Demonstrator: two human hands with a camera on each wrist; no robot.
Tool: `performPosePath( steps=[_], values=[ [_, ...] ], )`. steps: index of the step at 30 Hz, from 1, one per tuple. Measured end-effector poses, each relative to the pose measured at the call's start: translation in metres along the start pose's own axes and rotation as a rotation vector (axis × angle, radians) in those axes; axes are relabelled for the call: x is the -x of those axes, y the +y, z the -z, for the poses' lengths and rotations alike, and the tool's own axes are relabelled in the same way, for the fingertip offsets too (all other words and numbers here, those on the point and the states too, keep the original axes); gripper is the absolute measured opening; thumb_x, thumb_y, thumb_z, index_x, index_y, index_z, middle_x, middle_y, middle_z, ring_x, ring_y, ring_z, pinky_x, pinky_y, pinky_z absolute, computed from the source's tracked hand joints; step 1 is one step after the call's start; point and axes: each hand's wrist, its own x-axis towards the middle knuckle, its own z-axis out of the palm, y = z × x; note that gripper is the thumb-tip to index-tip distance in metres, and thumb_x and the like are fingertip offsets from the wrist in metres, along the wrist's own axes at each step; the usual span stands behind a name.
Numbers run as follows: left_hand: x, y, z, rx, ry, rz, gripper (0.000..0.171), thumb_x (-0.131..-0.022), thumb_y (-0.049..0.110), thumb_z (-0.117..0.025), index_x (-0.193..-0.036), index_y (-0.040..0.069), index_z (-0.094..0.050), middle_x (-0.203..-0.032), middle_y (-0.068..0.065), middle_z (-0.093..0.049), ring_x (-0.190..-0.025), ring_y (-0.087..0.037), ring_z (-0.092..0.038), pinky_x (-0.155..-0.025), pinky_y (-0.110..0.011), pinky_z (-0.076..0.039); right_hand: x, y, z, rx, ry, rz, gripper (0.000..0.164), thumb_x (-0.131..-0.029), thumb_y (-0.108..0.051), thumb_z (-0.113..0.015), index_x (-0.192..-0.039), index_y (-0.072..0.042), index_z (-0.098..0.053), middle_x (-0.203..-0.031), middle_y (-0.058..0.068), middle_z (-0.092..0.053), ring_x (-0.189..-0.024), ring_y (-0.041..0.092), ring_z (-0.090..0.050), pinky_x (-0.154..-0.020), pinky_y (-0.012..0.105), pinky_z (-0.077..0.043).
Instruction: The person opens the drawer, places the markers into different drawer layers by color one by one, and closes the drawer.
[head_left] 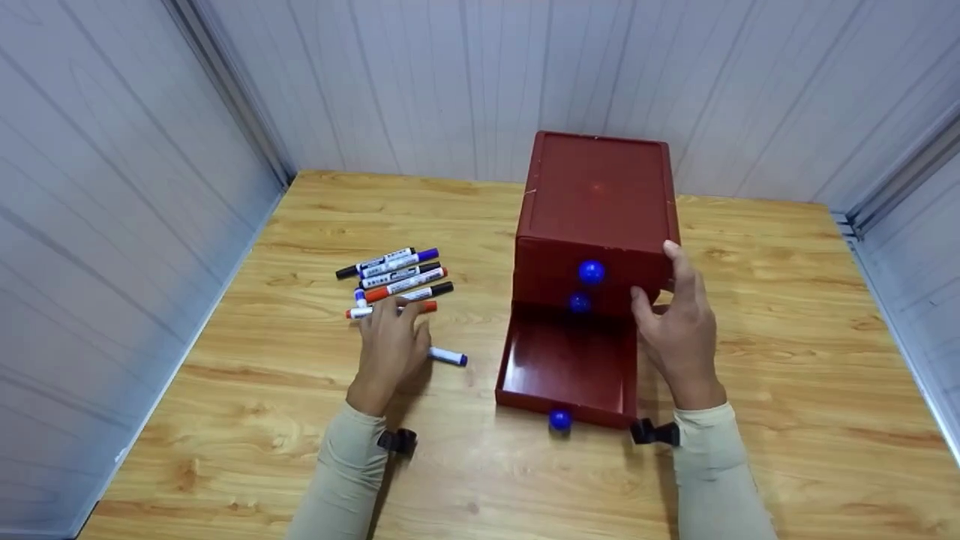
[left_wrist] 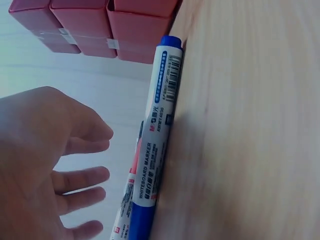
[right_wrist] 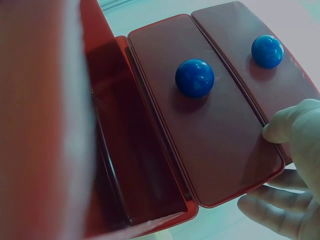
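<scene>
In the head view, my left hand (head_left: 391,345) is over the table beside a blue-capped whiteboard marker (head_left: 448,356). The left wrist view shows the hand (left_wrist: 55,160) with loosely bent fingers, apart from that marker (left_wrist: 157,120); a red-and-white marker (left_wrist: 125,200) lies behind it. My right hand (head_left: 681,330) rests at the right side of a dark red drawer cabinet (head_left: 596,195), its thumb touching the front. The cabinet's bottom drawer (head_left: 566,367) is pulled out and its inside shows bare. Two blue ball knobs (right_wrist: 195,78) sit on the closed drawers above.
Several markers (head_left: 397,274) with black, blue and red caps lie grouped on the wooden table (head_left: 247,360) at left. A third blue knob (head_left: 560,420) sticks out from the open drawer's front. Pale panel walls (head_left: 390,82) stand behind and at both sides.
</scene>
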Motion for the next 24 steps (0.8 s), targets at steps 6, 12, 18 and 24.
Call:
performPosePath(
  steps=[6, 12, 18, 24],
  values=[
    [0.000, -0.008, 0.001, -0.020, -0.093, 0.119, 0.036, -0.092, 0.016, -0.062, -0.126, 0.003, -0.064, -0.130, -0.026, -0.051, -0.128, -0.043, -0.041, -0.101, -0.065, -0.027, 0.001, -0.001, 0.000, 0.005, -0.001, -0.003, 0.070, -0.092, -0.010, -0.070, -0.151, -0.020, -0.035, -0.129, 0.022, -0.056, -0.096, 0.033, -0.066, -0.064, 0.045, -0.058],
    [0.002, -0.011, 0.001, -0.020, -0.124, 0.172, 0.033, -0.093, 0.017, -0.062, -0.121, 0.002, -0.067, -0.131, -0.025, -0.051, -0.126, -0.042, -0.041, -0.104, -0.066, -0.024, 0.002, -0.001, 0.001, 0.007, -0.011, -0.003, 0.070, -0.092, -0.012, -0.070, -0.151, -0.020, -0.034, -0.128, 0.021, -0.056, -0.096, 0.032, -0.066, -0.064, 0.044, -0.058],
    [0.001, -0.012, 0.002, -0.054, -0.100, 0.151, 0.027, -0.093, 0.014, -0.062, -0.116, 0.004, -0.069, -0.126, -0.023, -0.056, -0.119, -0.041, -0.047, -0.100, -0.065, -0.028, 0.002, -0.002, 0.002, 0.005, -0.006, -0.007, 0.069, -0.092, -0.012, -0.070, -0.151, -0.020, -0.034, -0.129, 0.020, -0.056, -0.096, 0.032, -0.067, -0.063, 0.045, -0.058],
    [0.002, -0.016, 0.002, -0.112, -0.074, 0.119, 0.023, -0.092, 0.010, -0.064, -0.114, 0.005, -0.070, -0.119, -0.022, -0.061, -0.113, -0.041, -0.052, -0.101, -0.067, -0.027, 0.001, -0.002, 0.000, 0.006, -0.001, -0.006, 0.070, -0.091, -0.010, -0.071, -0.151, -0.020, -0.035, -0.128, 0.018, -0.057, -0.095, 0.031, -0.067, -0.064, 0.046, -0.058]
  ],
)
